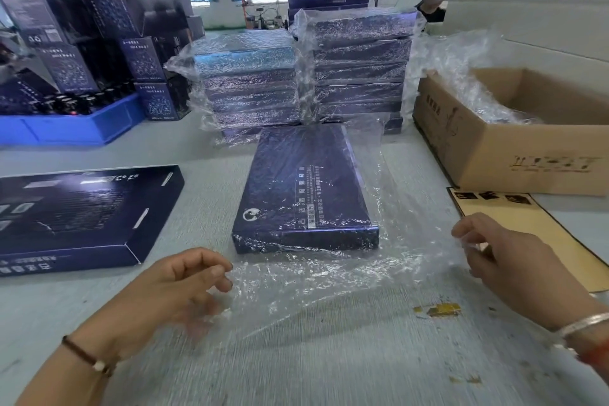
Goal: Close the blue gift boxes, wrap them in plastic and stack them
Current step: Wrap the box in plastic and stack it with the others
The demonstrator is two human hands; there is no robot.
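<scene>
Landmark is the blue gift box point(304, 189), closed, lying flat mid-table inside a clear plastic bag point(329, 277). The bag's loose open end spreads from the box's near edge toward me.

My left hand point(171, 287) sits at the near-left of the box, fingers curled and pinching the bag's left edge. My right hand point(501, 257) is near-right of the box, fingers curled on the bag's right edge, lifting it off the table point(296, 356). Film between the hands looks stretched and wrinkled.

Directly behind the box, touching its far end, are two stacks of wrapped boxes point(303, 76); the right stack is taller.

Left of the box, a gap of bare table, then an unwrapped blue box point(82, 217) lying flat.

Right of the box, beyond the film, a tan card sheet point(527, 234) lies partly under my right hand; behind it is an open cardboard carton point(514, 142) holding more plastic.

Far left behind: blue crate point(66, 128) with dark bottles, and stacked printed cartons.

Open room: bare strip left of the box, and table near me under the film.
</scene>
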